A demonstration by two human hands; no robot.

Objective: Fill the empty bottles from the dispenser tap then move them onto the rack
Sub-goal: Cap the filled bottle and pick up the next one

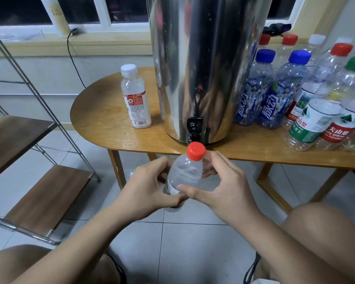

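A clear plastic bottle with a red cap is held below the table edge, just under the black tap of the steel dispenser. My left hand grips the bottle's lower body. My right hand curls round it from the right, thumb across the front. The cap is on. A white-capped bottle with a red and white label stands on the table left of the dispenser. Several capped bottles crowd the table's right side.
The wooden table has a rounded left end. A metal-framed rack with brown wooden shelves stands at the left on the tiled floor. A black cable runs down from the window sill behind. My knees show at the bottom.
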